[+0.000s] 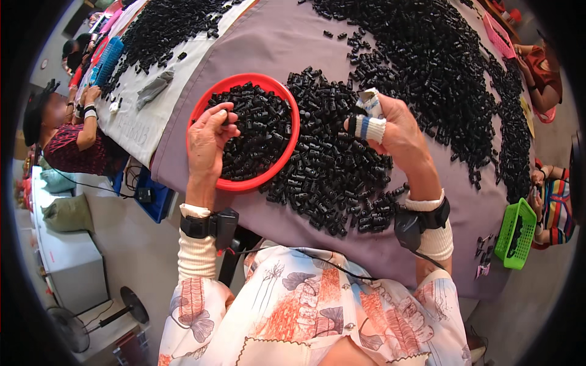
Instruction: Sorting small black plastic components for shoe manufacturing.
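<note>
My left grip (210,131) pinches one black piece (224,116) over the red bowl (293,143), partly filled. My right grip (381,125), taped fingers narrowed, holds another. Large pile (342,177) at three o'clock remains on the bench (281,43).

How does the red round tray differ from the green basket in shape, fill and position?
The red round tray is a shallow circle; the green basket is a deeper, slatted rectangle. The tray is heaped with small black parts and lies under the left hand; the basket sits at the table's right edge, away from both hands. Both look like plastic.
</note>
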The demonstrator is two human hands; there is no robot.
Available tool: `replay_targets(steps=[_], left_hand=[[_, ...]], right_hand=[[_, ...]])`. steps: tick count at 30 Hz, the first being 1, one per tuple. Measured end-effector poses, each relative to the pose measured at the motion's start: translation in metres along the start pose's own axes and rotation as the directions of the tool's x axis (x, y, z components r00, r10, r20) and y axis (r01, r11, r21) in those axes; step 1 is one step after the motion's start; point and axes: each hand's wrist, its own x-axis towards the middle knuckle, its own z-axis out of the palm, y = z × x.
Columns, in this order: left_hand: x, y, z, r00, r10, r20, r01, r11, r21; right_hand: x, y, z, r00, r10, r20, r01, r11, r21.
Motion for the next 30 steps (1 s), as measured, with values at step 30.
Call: replay_targets(steps=[30], left_hand=[[-0.024,-0.011,0.098,0.866,-0.217,0.45,0.397,0.846,-0.356]], right_hand=[[-0.001,0.0,0.021,0.988,-0.154,0.007,0.154,0.987,-0.055]])
